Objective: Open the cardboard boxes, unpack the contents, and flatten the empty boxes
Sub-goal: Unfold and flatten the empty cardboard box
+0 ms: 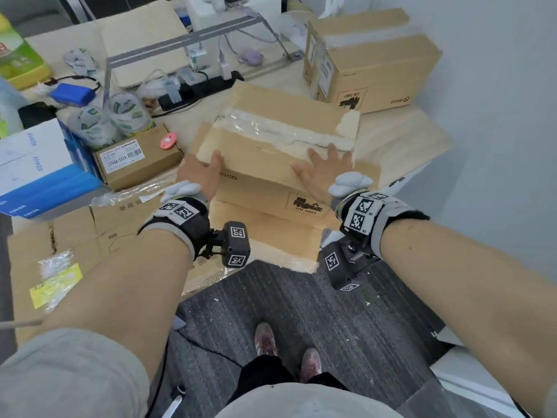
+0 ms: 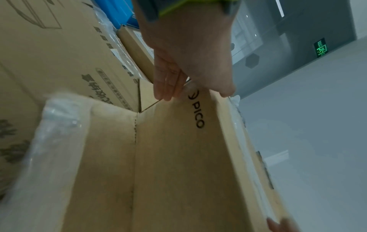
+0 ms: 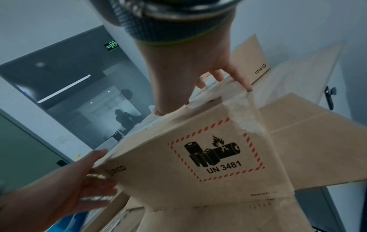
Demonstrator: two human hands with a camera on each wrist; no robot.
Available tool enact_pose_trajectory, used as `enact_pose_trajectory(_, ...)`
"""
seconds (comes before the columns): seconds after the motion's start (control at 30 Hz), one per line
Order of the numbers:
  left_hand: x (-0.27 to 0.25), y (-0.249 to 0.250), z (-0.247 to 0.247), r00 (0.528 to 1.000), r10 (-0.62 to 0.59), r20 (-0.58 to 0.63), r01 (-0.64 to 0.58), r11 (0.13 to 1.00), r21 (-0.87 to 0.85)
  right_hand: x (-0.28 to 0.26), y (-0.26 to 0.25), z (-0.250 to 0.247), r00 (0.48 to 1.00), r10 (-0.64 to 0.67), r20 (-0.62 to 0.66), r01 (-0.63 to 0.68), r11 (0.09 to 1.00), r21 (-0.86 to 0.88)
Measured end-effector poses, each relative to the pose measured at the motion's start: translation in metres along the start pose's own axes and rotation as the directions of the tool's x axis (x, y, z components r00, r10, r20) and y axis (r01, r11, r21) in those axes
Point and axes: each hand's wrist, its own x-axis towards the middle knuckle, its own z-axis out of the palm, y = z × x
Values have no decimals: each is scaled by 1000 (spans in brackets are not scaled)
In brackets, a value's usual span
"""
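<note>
Far left: blue-and-white cartons [image 1: 36,164] are sitting at the table edge, with a small brown labelled box [image 1: 137,159] just beside them and plastic bottles [image 1: 126,114] behind it.
Left hand: the left hand [image 1: 200,176] is lying against the left end of the box [image 1: 271,164], fingers straight and together, tips reaching the torn top corner; in the left wrist view the fingers [image 2: 168,84] are touching the box edge just above the PICO print.
Box: it is sitting on flattened cardboard [image 1: 99,224] at the table's near edge, between the two hands, a strip of clear tape [image 1: 265,125] running across its top.
Right hand: the right hand [image 1: 324,171] is pressing flat on the box's top right, fingers spread and straight, tips touching the tape.
Far right: a second PICO box [image 1: 373,73] is standing well apart, behind.
</note>
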Motion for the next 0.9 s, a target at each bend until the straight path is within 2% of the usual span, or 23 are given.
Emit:
enact_pose_trajectory(0.13, 7, 14, 10, 999, -32, 20, 35, 988, -151, -6, -10, -3, 1000, -12, -7, 11, 997, -78)
enact_pose_trajectory(0.27, 11, 16, 26, 995, -80, 65, 95, 958, -269, 0, -5, -6, 1000, -1, -15, -1, 997, -82)
enact_pose_trajectory(0.4, -4, 27, 31, 995, 33, 98, -12, 977, -212, -5, 1, -8, 999, 27, -36, -30, 993, -112)
enact_pose_trajectory(0.5, -18, 41, 34, 978, 148, 150, -115, 970, -212, -1, 3, -17, 995, 39, -94, -52, 989, -137)
enact_pose_trajectory(0.6, -22, 57, 44, 979, 140, 145, -119, 982, -148, 14, 8, -22, 987, -58, -153, 32, 985, -168)
enact_pose_trajectory(0.7, -29, 67, 55, 971, 117, 210, -120, 993, 4, 29, 14, -15, 991, -131, -32, 129, 989, -78)
enact_pose_trajectory(0.77, -28, 68, 55, 963, 120, 241, -128, 992, 17, 35, 15, -7, 989, -136, 60, 140, 988, -67)
enact_pose_trajectory(0.9, -11, 64, 45, 960, 151, 236, -160, 987, 17, 37, 12, -4, 985, -159, 73, 168, 976, -138)
